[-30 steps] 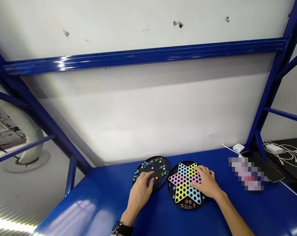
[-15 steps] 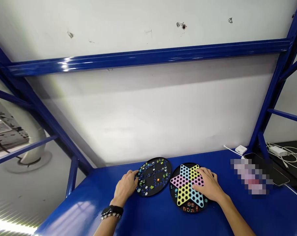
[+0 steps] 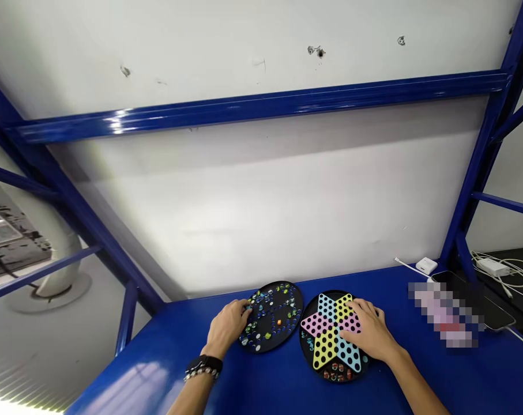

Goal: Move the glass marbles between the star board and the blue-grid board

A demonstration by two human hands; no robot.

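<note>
A round black game board (image 3: 261, 341) lies on the blue table, with several marbles and an orange die (image 3: 279, 322) on it. My left hand (image 3: 226, 325) reaches over its left rim. The thumb and fingertips come together above the marbles; what they hold, if anything, cannot be made out. Beside it, on the right, is a round black tray (image 3: 307, 353) bearing a star-shaped Chinese checkers board (image 3: 326, 349) in yellow, pink and light blue. My right hand (image 3: 369, 328) rests on the star's right side, thumb and fingers apart. Red marbles (image 3: 339, 372) sit below the star.
The blue tabletop (image 3: 252, 386) meets a white wall (image 3: 261, 202) at the back. A blue metal frame (image 3: 261, 108) surrounds it. At the right lie a phone (image 3: 497, 311), a white charger (image 3: 426, 265), cables (image 3: 514, 276) and a pixelated patch.
My left hand has shifted slightly to the right over the marbles, its thumb and fingers now closer together. My right hand stays on the star board. The view has tilted a little.
</note>
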